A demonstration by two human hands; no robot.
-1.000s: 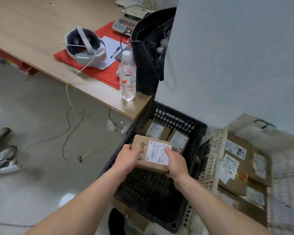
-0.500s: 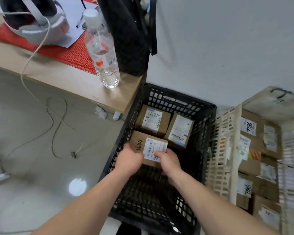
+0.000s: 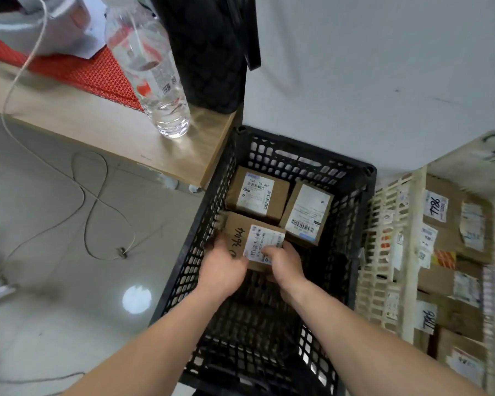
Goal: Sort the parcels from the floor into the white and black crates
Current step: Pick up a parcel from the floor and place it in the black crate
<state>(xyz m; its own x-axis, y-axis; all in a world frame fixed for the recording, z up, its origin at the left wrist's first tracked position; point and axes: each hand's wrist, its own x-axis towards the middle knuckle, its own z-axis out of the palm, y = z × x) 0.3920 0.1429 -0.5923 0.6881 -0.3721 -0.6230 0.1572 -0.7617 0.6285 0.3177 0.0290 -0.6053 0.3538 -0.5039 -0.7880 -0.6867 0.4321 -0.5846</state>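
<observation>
Parcel point(image 3: 252, 241) is low inside the black crate point(image 3: 312, 151), held by left hand point(image 3: 220, 271) and right hand point(image 3: 286, 262), fingers curled on its near edge. At the far end lie 2 more parcels point(image 3: 257, 194).

A brown cardboard parcel point(image 3: 249, 238), white-labelled and handwritten on, is gripped by the left hand point(image 3: 220, 270) and right hand point(image 3: 286, 264) against the black crate's point(image 3: 363, 178) left wall; a second parcel point(image 3: 257, 195) and a third parcel point(image 3: 306, 212) lie flat at its far end. The white crate point(image 3: 412, 252), just right of the black crate, holds stacked labelled parcels point(image 3: 446, 224).

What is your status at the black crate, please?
Left hand and right hand grip parcel, low inside black crate. Two other parcels close beyond. Nothing blocking.
</observation>
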